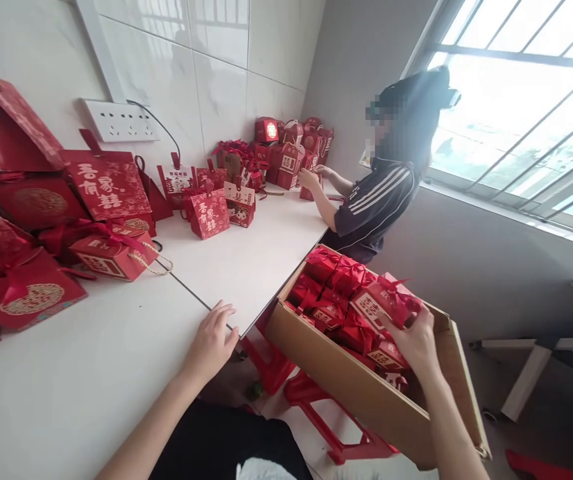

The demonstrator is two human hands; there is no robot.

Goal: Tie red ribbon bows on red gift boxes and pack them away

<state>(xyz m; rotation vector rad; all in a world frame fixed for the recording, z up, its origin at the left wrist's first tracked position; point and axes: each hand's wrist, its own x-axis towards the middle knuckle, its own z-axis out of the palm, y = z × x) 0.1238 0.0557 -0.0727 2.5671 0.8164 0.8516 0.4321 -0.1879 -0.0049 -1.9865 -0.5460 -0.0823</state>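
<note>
Two bare hands are seen in the head view, set well apart. By the right hand, a red gift box with a ribbon bow is gripped at its near right end, the fingers and thumb closed on it. The gift box is held tilted, with a pale panel of gold-and-red lettering turned outward, just to the left of that hand's fingers. Below and to the left of the right hand, an open cardboard carton is filled with similar ribboned boxes, closely packed; whether the held one is touching those beneath cannot be told.

By the left hand, nothing is seen to be held: it is laid palm down, fingers loosely spread, at the edge of a white tabletop, where a dark seam is crossed. Left of and beyond this hand, a red box with a rope handle is placed near a larger red box with a round gold emblem. Straight beyond it, a small red box with white lettering is stood upright beside a cream-fronted box. Below the carton, between the hands, a red plastic stool is partly hidden. Farther beyond both hands, another red box is handled by a co-worker in dark, white-striped sleeves.
</note>
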